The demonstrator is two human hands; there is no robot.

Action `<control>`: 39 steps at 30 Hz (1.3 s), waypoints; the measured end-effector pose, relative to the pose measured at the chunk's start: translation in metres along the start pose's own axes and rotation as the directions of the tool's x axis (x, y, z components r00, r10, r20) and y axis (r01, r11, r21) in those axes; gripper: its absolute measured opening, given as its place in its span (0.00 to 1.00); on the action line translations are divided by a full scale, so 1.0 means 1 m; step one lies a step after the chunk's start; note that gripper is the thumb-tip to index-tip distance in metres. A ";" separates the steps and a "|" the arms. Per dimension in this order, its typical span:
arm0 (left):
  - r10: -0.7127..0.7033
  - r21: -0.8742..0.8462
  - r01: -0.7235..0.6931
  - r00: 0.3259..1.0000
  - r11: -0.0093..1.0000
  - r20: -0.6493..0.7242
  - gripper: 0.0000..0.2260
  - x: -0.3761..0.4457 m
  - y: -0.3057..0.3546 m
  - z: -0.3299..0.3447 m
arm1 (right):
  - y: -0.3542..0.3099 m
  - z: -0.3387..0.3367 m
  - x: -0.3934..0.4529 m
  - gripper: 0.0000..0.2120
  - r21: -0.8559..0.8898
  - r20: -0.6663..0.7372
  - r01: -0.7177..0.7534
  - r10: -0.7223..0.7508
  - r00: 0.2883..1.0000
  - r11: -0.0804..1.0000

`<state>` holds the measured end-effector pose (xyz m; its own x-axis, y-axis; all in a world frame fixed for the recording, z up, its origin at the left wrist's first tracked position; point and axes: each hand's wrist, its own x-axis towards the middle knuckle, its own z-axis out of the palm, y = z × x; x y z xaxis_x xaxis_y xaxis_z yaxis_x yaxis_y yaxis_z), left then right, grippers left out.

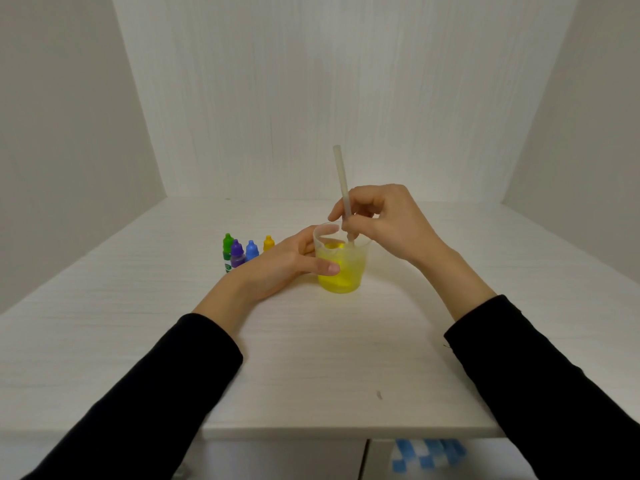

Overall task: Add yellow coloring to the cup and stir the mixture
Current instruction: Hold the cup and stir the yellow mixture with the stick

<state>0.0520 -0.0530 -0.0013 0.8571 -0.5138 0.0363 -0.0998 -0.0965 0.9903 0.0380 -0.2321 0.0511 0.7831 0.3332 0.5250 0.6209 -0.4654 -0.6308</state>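
I see left hand (pixel 277 263) gripping cup (pixel 341 259); right hand (pixel 384 223) pinching stir stick (pixel 343 188) inside cup. Hard stirring risks yellow splash, tip-over.

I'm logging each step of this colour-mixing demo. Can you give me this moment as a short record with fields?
cup: clear plastic cup holding yellow liquid, upright on the white table
stirrer: pale plastic stick, lower end in the cup
left hand: left hand grips the cup's side
right hand: right hand pinches the stick
bottles: green, purple, blue, yellow dropper bottles, capped, left of the cup
stage: liquid already yellow
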 end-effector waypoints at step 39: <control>-0.003 -0.008 0.003 1.000 1.000 0.005 0.34 0.003 -0.005 -0.004 | 0.017 -0.002 0.009 0.09 -0.191 -0.087 -0.012 -0.004 0.996 0.981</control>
<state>0.0573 -0.0508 -0.0054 0.8550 -0.5176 0.0323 -0.0927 -0.0913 0.9915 0.0552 -0.2388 0.0460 0.7746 0.2628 0.5753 0.5931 -0.6179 -0.5162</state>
